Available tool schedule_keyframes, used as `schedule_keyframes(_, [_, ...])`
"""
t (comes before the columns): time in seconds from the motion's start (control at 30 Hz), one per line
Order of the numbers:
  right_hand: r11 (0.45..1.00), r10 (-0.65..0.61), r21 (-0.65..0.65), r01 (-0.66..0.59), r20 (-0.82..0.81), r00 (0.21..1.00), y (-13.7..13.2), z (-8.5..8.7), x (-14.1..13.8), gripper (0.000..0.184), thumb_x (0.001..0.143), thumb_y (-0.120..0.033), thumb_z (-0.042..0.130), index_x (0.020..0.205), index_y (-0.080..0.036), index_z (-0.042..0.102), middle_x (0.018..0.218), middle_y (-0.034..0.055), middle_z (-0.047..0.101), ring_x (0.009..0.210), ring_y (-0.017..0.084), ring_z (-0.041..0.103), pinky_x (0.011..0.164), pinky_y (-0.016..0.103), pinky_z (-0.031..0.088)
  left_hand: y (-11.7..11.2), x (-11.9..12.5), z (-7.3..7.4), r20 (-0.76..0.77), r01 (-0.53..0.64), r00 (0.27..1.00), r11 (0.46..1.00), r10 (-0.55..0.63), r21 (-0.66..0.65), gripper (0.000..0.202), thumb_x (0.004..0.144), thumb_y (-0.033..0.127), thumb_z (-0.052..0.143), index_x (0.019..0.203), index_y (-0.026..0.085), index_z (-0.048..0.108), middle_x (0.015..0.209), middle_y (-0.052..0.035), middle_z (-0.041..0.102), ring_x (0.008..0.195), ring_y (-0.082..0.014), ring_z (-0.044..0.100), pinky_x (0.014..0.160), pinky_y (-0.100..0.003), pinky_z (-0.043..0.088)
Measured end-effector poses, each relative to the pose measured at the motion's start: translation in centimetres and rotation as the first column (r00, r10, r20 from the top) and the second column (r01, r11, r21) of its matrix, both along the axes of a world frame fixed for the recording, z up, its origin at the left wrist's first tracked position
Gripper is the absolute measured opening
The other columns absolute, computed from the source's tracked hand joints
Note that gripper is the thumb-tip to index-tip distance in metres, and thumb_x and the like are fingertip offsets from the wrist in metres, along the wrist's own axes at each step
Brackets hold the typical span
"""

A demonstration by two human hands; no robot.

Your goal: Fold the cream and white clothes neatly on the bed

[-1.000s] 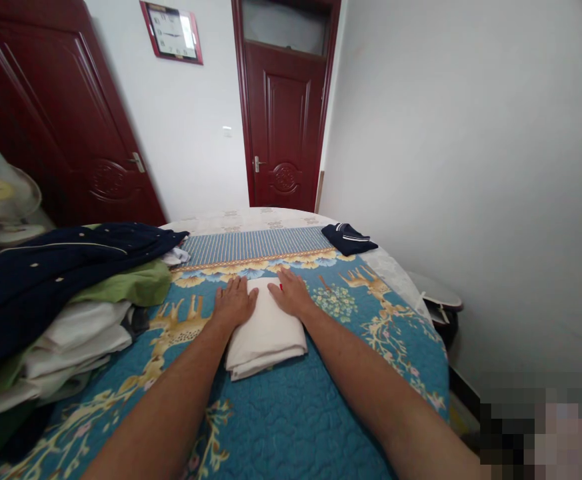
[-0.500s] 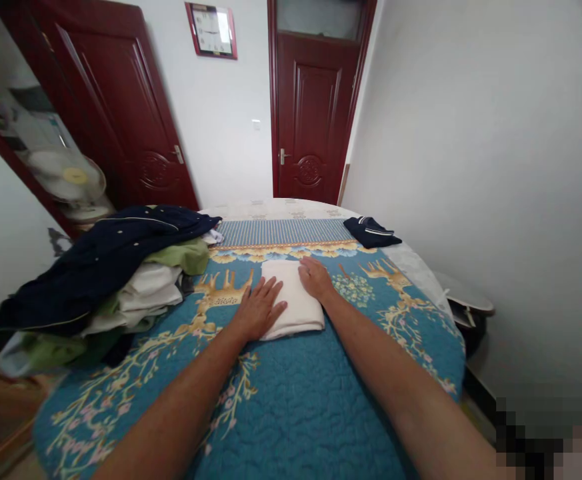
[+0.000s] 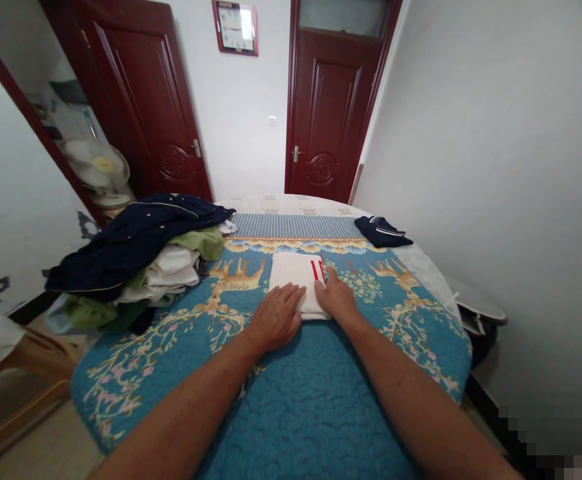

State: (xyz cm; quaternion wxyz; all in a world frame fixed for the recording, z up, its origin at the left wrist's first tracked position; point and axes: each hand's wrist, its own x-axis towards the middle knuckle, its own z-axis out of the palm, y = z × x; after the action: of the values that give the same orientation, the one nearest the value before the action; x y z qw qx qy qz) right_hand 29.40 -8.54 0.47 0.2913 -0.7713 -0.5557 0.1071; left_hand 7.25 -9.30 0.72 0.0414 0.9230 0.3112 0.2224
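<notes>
A white folded garment [image 3: 295,267] with two red stripes along its right side lies flat on the quilted blue cover, in the middle of the table. My left hand [image 3: 278,317] rests palm down on its near left part, fingers stretched out. At the right edge is my right hand [image 3: 338,297], with its thumb on top of the fabric and its other fingers along the side, gripping the edge. The undersides of both hands are hidden.
A heap of clothes [image 3: 135,247], navy, green and white, stands at the left of the table. A folded navy garment [image 3: 383,233] lies at the far right. A wooden stool [image 3: 35,360] is at the left, and a round seat [image 3: 478,303] is at the right.
Red stripes now show on the white garment's right side. My left hand has slid to its near edge, and my right hand has come nearer along the right edge. The view has shifted left.
</notes>
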Motion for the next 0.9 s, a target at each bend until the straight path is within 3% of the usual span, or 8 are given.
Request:
schedule_keyframes(0.1, [0.998,0.057,0.045,-0.045,-0.312,0.948,0.3,0.4,0.0,0.071,0.091,-0.039,0.064,0.156,-0.016,0.047,0.119,0.0166,0.076,0.111,0.034,0.072,0.101,0.047,0.054,-0.6,0.6,0.5,-0.047,-0.055,0.997,0.998,0.054,-0.026,0.085,0.090,0.048,0.071,0.162,0.014,0.041,0.164,-0.0214,0.047,0.153,-0.0392,0.043,0.126,-0.059,0.034])
schedule_keyframes(0.27, [0.964,0.242,0.259,-0.058,-0.768,0.593,0.3,1.5,-1.8,0.083,0.083,-0.038,0.072,0.158,-0.020,0.043,0.110,0.0099,0.078,0.091,0.026,0.076,0.085,0.040,0.061,-0.6,1.7,0.9,-0.030,-0.205,0.978,0.979,0.205,0.005,0.093,0.087,0.052,0.076,0.164,0.019,0.037,0.166,-0.0203,0.044,0.155,-0.0400,0.039,0.125,-0.061,0.033])
schedule_keyframes(0.33, [0.945,0.314,0.316,-0.082,-0.810,0.495,-0.1,2.3,-2.8,0.084,0.081,-0.039,0.077,0.156,-0.018,0.046,0.108,0.0105,0.079,0.087,0.025,0.075,0.082,0.039,0.062,-0.7,2.3,1.0,0.005,-0.243,0.970,0.970,0.243,0.029,0.097,0.086,0.054,0.076,0.165,0.018,0.034,0.167,-0.0214,0.043,0.156,-0.0408,0.036,0.124,-0.062,0.033])
schedule_keyframes(0.47, [0.910,0.404,0.401,-0.101,-0.809,0.426,-0.7,3.1,-3.6,0.081,0.077,-0.043,0.083,0.149,-0.018,0.056,0.106,0.0090,0.079,0.093,0.025,0.075,0.083,0.038,0.062,-1.0,2.9,1.0,0.107,-0.284,0.954,0.959,0.280,0.023,0.094,0.087,0.044,0.072,0.166,0.013,0.031,0.167,-0.0237,0.041,0.157,-0.0417,0.034,0.125,-0.064,0.030])
schedule_keyframes(0.63, [0.874,0.486,0.443,-0.201,-0.769,0.416,-0.4,2.3,-2.5,0.075,0.083,-0.052,0.077,0.150,-0.024,0.058,0.105,0.0067,0.078,0.099,0.025,0.073,0.083,0.037,0.061,0.6,2.1,1.5,0.441,-0.122,0.870,0.963,0.220,-0.241,0.063,0.094,0.028,0.053,0.155,0.014,0.052,0.154,-0.0189,0.059,0.143,-0.0338,0.056,0.121,-0.054,0.041])
schedule_keyframes(0.73, [0.861,0.495,0.468,-0.200,-0.678,0.543,0.3,1.4,-1.1,0.079,0.083,-0.050,0.076,0.155,-0.027,0.053,0.125,0.0101,0.075,0.121,0.028,0.068,0.099,0.044,0.056,2.3,0.8,2.8,0.698,0.100,0.633,0.858,0.335,-0.503,0.049,0.094,0.033,0.054,0.138,0.016,0.068,0.137,-0.0139,0.073,0.133,-0.0328,0.065,0.118,-0.050,0.047])
schedule_keyframes(0.83, [0.876,0.401,0.468,-0.112,-0.581,0.708,1.0,0.9,0.5,0.093,0.078,-0.051,0.081,0.161,-0.029,0.045,0.157,0.0137,0.055,0.145,0.032,0.051,0.115,0.050,0.045,3.5,-0.7,4.7,0.766,0.446,0.325,0.625,0.554,-0.641,0.052,0.086,0.037,0.063,0.130,0.011,0.071,0.118,-0.0146,0.080,0.126,-0.0362,0.069,0.114,-0.052,0.051])
schedule_keyframes(0.9, [0.884,0.383,0.460,-0.087,-0.604,0.699,1.3,0.9,1.5,0.094,0.078,-0.056,0.080,0.161,-0.029,0.044,0.163,0.0119,0.049,0.149,0.032,0.047,0.118,0.049,0.043,3.6,-1.5,5.6,0.723,0.625,0.231,0.470,0.651,-0.623,0.056,0.085,0.039,0.062,0.132,0.009,0.070,0.114,-0.0158,0.081,0.123,-0.0365,0.071,0.111,-0.052,0.055])
